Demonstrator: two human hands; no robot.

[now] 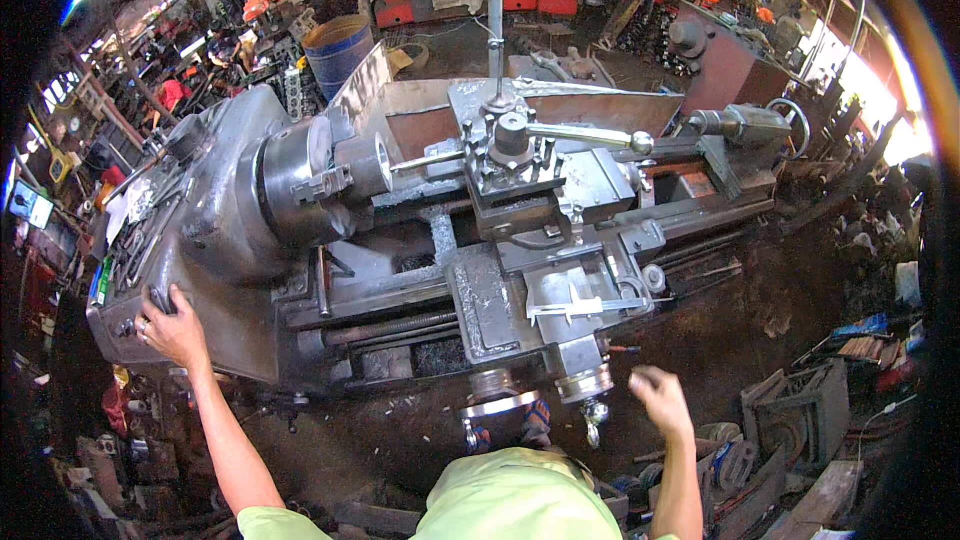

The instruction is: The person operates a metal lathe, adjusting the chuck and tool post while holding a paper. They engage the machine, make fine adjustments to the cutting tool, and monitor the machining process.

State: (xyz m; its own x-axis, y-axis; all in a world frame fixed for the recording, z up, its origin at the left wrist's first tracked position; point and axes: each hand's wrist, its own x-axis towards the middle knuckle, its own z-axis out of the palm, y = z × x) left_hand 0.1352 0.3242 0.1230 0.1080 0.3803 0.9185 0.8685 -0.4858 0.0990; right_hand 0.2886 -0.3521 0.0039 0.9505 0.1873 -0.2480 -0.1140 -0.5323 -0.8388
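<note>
My left hand (176, 328) lies at the front corner of the lathe's headstock (222, 275), fingers spread around a small dark control knob (159, 298). In mid-air to the right of the cross-slide handwheel (585, 384), my right hand (662, 402) is loosely curled and a little blurred, with nothing visible in it. A hollow metal cylinder (368, 166) is clamped in the chuck jaws (322, 183). From the tool post (511, 143), a boring bar (432, 160) points toward the cylinder's open end. Calipers (578, 306) lie on the cross slide in front of the post.
The tailstock (745, 126) stands at the right end of the bed. Another handwheel (500, 404) sits close to my body. Loose tools (150, 225) cover the headstock's top. Behind the lathe is a blue drum (340, 58); a metal frame (800, 415) and scrap lie at right.
</note>
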